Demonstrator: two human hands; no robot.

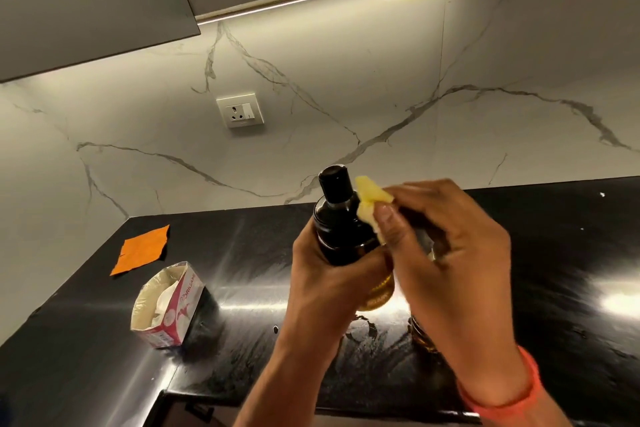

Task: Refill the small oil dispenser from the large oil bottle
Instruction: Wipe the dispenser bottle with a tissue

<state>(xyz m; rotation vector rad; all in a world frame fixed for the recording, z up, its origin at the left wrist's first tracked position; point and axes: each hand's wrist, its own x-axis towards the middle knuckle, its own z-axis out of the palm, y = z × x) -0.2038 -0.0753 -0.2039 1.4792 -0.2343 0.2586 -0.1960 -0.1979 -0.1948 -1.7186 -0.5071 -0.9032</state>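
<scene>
My left hand (323, 282) grips a small oil dispenser (341, 224) above the black counter. The dispenser has a black cap and dark shoulder, and golden oil shows in its lower part. My right hand (446, 253) pinches a crumpled yellowish tissue (372, 201) against the dispenser's right shoulder, just under the cap. Behind my right wrist a glass object with amber contents (420, 334) stands on the counter, mostly hidden. I cannot tell whether it is the large oil bottle.
An open tissue box (169, 305) sits on the left of the black counter (554, 270), with an orange cloth (142, 250) behind it near the marble wall. A wall socket (239, 110) is above. The counter's front edge runs below my arms.
</scene>
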